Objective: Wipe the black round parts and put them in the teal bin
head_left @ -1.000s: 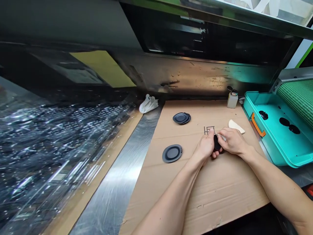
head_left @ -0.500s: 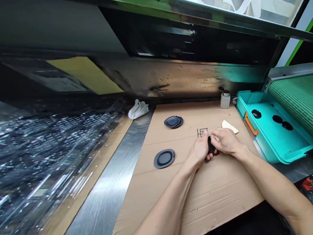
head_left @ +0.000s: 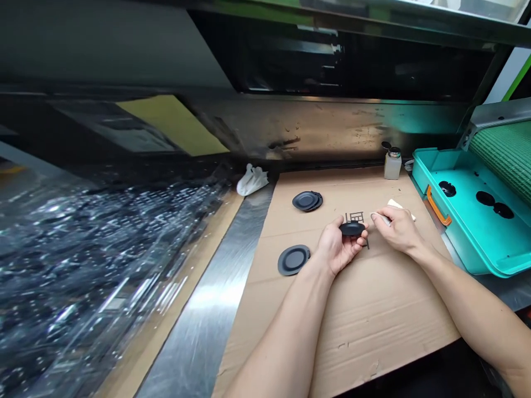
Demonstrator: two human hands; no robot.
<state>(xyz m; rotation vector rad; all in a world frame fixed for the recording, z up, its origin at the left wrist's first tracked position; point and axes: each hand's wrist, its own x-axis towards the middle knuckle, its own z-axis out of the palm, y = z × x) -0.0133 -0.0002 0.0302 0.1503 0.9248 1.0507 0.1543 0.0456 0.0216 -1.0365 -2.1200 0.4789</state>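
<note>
My left hand (head_left: 338,246) holds a small black round plastic part (head_left: 352,228), its fingers curled beneath and around the edge. Just to its right, apart from the part, my right hand (head_left: 397,228) pinches a small white object (head_left: 384,219) whose kind I cannot make out. Partly hidden behind that hand lies a cream-white pad (head_left: 399,205). Left of my hands, a black oval plastic part (head_left: 293,260) lies flat, and farther back two similar parts (head_left: 306,200) overlap.
Cardboard (head_left: 373,326) covers the work surface. A small bottle (head_left: 392,164) with its cap flipped up stands at the back. On the right is a teal bin (head_left: 468,243) holding several black discs. A crumpled white cloth (head_left: 251,180) and plastic-covered items (head_left: 83,265) are leftward.
My hands have moved apart: the right drew away from the black part, and the left turned it flatter, opening its face to view. The camera view has shifted slightly left.
</note>
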